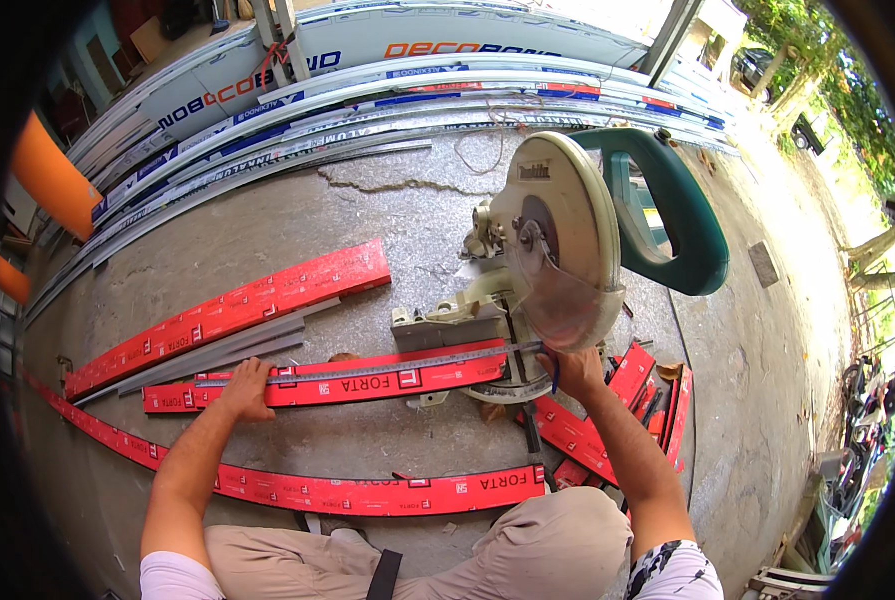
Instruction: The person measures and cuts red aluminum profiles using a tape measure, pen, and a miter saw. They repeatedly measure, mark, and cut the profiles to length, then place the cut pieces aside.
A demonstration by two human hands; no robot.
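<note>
The right hand (577, 372) sits just beside the saw (564, 225), close under its clear guard (577, 312), so an accidental start or a dropping saw head could injure those fingers. The red-wrapped bar (367, 385) lies across the front of the saw, its right end at the saw base and its left part well out to the side; with no clamp that I can make out, a nudge could turn it. The ruler (377, 365) lies loose along its top, and the smooth wrapping could let it slide, which would spoil a reading. The long red bar (367, 492) in front of the knees could catch a foot.

The left hand (250, 390) lies over the left part of the bar, fingers bent and fairly close together, thumb apart near the front edge, pressing rather than gripping. The right fingers are curled in narrowly by the ruler's right end, next to something dark blue; whether they hold it, I cannot tell.
</note>
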